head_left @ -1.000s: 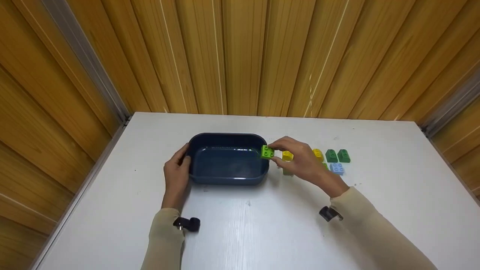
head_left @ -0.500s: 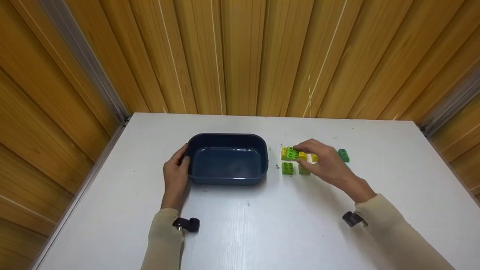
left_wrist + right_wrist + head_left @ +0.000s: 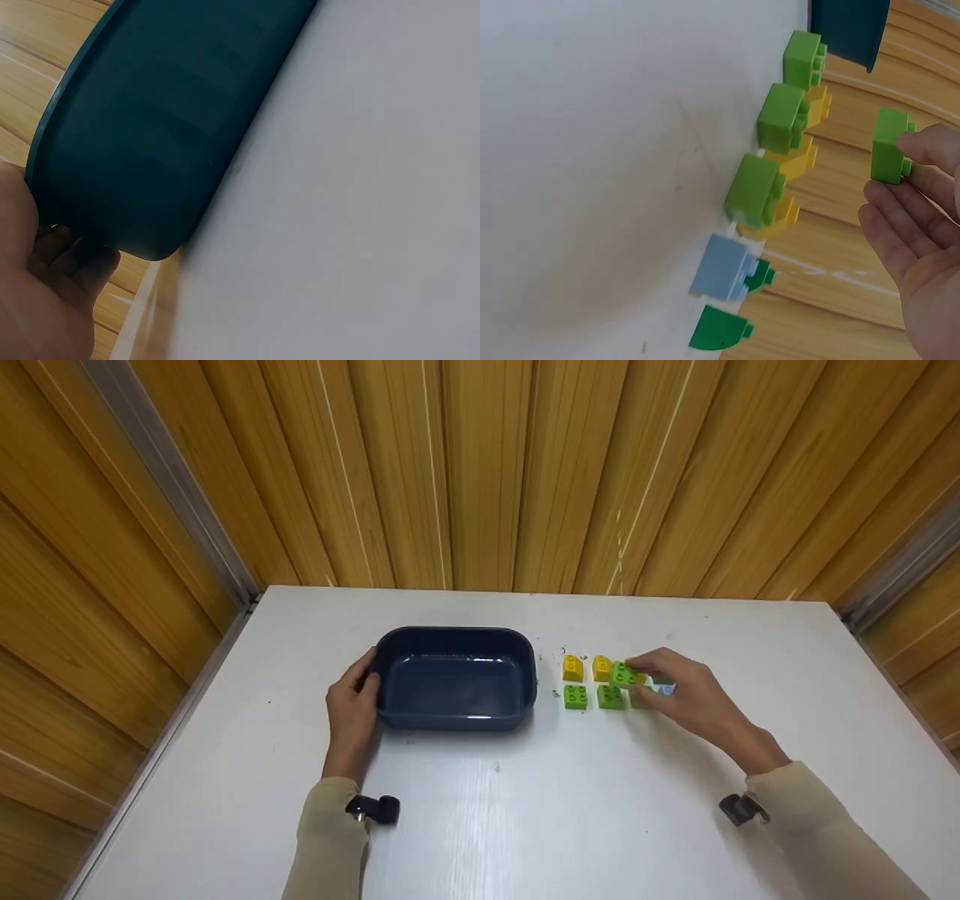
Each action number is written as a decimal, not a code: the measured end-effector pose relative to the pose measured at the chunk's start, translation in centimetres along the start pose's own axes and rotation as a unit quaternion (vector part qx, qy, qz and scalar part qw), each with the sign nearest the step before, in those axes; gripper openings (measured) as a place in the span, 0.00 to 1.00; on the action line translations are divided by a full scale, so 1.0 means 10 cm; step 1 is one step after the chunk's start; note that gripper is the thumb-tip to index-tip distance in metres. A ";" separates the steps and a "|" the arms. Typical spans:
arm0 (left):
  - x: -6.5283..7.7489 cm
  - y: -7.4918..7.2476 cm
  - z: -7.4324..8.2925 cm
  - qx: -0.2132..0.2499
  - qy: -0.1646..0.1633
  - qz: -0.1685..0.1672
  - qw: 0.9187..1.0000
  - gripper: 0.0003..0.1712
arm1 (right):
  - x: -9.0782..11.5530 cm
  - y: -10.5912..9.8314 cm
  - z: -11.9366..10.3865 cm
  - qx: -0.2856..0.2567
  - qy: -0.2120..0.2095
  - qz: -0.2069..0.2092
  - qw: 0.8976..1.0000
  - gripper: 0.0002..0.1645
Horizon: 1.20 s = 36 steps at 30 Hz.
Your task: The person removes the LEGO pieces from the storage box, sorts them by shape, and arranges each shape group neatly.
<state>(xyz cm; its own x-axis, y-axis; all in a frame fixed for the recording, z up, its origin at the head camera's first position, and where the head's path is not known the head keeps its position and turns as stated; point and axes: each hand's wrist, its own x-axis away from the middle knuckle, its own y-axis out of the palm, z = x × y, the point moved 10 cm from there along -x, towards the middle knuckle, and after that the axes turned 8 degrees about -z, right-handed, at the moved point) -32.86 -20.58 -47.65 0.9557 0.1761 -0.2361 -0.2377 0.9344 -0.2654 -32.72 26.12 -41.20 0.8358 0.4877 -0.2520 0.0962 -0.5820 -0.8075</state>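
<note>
A deep dark blue plastic tub [image 3: 457,724] stands left of centre on the table in the head view. My left hand [image 3: 352,716] grips its left end; in the left wrist view the fingers [image 3: 67,262] curl against the tub's outer side. My right hand [image 3: 697,697] pinches a light green toy brick [image 3: 623,675] between thumb and fingertips, held above the rows of bricks. In the right wrist view the pinched brick [image 3: 889,146] hangs apart from the others. Below it stand green bricks [image 3: 610,697] in a front row and yellow sloped bricks [image 3: 601,668] behind.
A light blue brick [image 3: 721,266] and dark green sloped bricks [image 3: 718,328] stand at the rows' right end, partly behind my right hand in the head view. Wood-patterned panels [image 3: 480,472] rise behind the white table [image 3: 487,810].
My right hand has moved right with the light green brick, from the tub's right rim to above the brick rows. The left hand and the tub have stayed in place.
</note>
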 end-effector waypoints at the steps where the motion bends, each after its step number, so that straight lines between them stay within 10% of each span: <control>1: 0.00 0.00 0.00 -0.001 0.000 0.000 1.000 0.24 | 0.02 -0.01 0.03 0.000 0.004 0.002 1.000 0.25; 36: 0.00 0.00 0.02 0.004 0.004 0.002 1.000 0.24 | 0.50 -0.23 0.68 0.025 0.112 -0.011 0.993 0.25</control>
<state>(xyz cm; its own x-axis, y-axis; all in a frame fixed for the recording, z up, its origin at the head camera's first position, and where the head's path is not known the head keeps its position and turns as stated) -32.84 -20.53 -47.46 0.9530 0.1775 -0.2454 -0.2404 0.9362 -0.2564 -32.43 34.29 -44.22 0.9338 0.3392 -0.1137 0.0933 -0.5378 -0.8379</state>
